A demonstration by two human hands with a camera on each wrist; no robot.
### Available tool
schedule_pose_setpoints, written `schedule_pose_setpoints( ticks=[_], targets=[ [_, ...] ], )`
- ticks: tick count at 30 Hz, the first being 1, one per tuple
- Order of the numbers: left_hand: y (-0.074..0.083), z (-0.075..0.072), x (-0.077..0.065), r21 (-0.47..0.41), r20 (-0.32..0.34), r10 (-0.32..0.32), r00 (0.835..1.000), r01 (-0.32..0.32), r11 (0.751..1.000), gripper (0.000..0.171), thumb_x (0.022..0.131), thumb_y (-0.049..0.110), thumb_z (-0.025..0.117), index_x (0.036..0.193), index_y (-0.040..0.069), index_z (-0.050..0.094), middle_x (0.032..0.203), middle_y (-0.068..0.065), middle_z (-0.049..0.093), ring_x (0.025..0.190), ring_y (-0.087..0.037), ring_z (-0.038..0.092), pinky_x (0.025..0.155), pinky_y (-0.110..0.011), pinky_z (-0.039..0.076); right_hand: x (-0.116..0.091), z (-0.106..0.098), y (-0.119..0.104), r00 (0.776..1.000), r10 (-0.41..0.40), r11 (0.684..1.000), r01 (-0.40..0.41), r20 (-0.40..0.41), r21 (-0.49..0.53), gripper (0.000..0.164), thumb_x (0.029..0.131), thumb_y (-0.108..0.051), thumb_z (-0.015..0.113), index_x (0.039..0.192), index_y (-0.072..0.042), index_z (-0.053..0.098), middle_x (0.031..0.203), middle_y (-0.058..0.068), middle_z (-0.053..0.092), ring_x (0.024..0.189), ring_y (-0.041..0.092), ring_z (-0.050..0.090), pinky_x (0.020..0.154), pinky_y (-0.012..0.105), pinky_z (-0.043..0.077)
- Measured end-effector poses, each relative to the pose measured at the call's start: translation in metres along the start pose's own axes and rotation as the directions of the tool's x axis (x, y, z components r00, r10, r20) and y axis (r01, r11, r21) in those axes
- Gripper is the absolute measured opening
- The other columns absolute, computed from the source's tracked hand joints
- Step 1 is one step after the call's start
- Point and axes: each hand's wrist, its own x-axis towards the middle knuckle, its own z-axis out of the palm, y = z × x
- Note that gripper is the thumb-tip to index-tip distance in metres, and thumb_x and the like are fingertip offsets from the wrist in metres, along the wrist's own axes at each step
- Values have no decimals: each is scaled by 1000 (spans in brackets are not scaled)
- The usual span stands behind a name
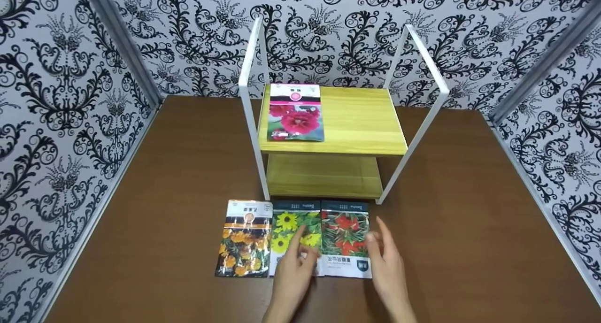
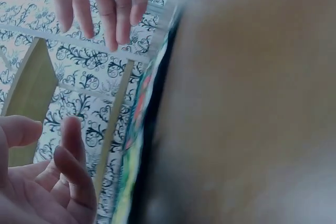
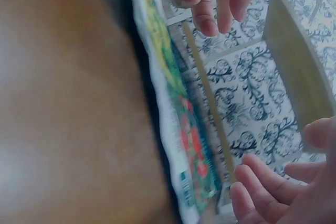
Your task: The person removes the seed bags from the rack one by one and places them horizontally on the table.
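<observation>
Three flower seed packets lie side by side on the table: one with orange flowers, one with yellow flowers, one with red flowers. Above the yellow-flower packet is my left hand, partly covering it; the left wrist view shows its fingers loosely bent and holding nothing. My right hand is at the right edge of the red-flower packet, fingers relaxed; in the right wrist view that hand appears apart from the packet. A pink-flower packet lies on the rack's upper shelf, at its left side.
A two-tier rack with white metal side frames and wooden shelves stands behind the packets. Its lower shelf is just beyond their far edges. Patterned walls enclose the brown table at the back and sides.
</observation>
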Motion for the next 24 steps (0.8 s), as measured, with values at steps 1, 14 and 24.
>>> schedule_pose_setpoints(
  ticks=[1,14,24],
  targets=[
    [3,-4,2,10,-10,22,1000,-22,1000,58,88,29,55,139,25,30,88,5,60,55,-13,56,46,-25,45,2,-1,-4,999,-38,999,38,-17,12,57,91,-43,44,140,-18,30,118,9,51,105,22,49,88,46,38],
    [63,-57,30,80,-106,290,951,-283,956,64,87,38,55,139,42,18,120,10,48,92,-8,54,58,-25,49,39,-18,-68,940,-338,940,339,-49,23,61,90,-37,51,141,-35,19,102,-6,60,88,9,58,70,33,46],
    [86,-67,52,119,-79,324,943,-314,942,69,87,44,50,142,39,7,123,8,48,82,-4,56,52,-28,47,61,-27,-81,951,-302,953,301,64,31,65,91,-41,46,143,-33,8,109,1,59,85,10,60,67,33,50]
  ],
)
